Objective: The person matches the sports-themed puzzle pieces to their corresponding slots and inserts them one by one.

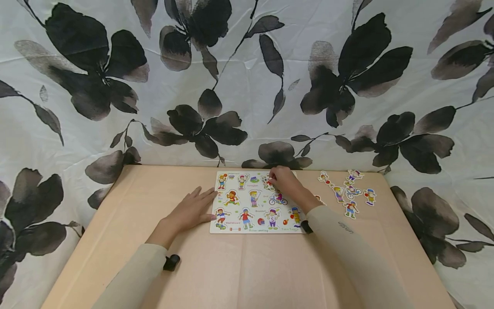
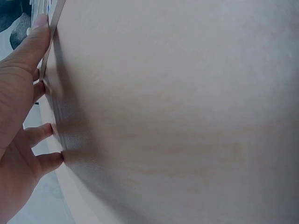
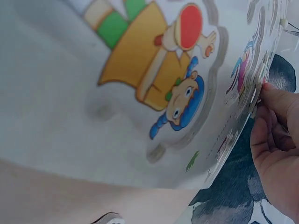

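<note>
A white puzzle board (image 1: 231, 219) printed with children playing sports lies on the table. My left hand (image 1: 187, 212) rests at its left edge with the fingers spread. In the left wrist view the thumb (image 2: 37, 35) touches the board's edge and other fingertips touch the table. My right hand (image 1: 287, 182) is over the board's upper right part, pinching a small figure-shaped puzzle piece (image 1: 268, 183) between thumb and fingers. The right wrist view shows the board's cut-out recess around a figure with a red paddle (image 3: 175, 88) close up; the pinched piece is mostly hidden there.
Several loose puzzle pieces, among them a cyclist (image 1: 352, 191) and a standing figure (image 1: 369, 196), lie right of the board. One more piece (image 1: 319, 199) shows partly beside the right wrist. A floral cloth (image 1: 247, 86) hangs behind the table (image 1: 239, 266).
</note>
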Demonstrator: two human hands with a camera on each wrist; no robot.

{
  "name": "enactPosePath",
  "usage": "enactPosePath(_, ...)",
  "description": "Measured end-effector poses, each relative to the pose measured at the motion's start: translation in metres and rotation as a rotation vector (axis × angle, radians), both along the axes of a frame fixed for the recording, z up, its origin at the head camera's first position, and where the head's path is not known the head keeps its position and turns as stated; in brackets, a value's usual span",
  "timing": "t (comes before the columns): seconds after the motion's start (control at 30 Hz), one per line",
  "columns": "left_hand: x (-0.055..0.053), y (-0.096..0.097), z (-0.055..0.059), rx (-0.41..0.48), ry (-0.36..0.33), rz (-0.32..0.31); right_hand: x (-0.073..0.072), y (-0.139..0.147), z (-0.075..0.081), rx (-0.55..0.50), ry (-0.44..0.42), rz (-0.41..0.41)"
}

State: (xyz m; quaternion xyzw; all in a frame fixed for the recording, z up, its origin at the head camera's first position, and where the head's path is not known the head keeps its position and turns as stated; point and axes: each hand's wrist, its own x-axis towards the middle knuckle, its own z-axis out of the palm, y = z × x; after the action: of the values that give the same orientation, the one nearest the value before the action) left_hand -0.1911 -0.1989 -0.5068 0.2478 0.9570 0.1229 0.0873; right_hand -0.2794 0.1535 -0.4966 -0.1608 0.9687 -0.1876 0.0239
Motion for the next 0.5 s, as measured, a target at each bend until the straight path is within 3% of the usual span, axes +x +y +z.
enactPosePath(0.5, 0.0004, -0.0005, -0.0008, 0.001, 0.006, 0.003, 0.0, -0.0095, 0.0, 0.043, 0.013, 0.008)
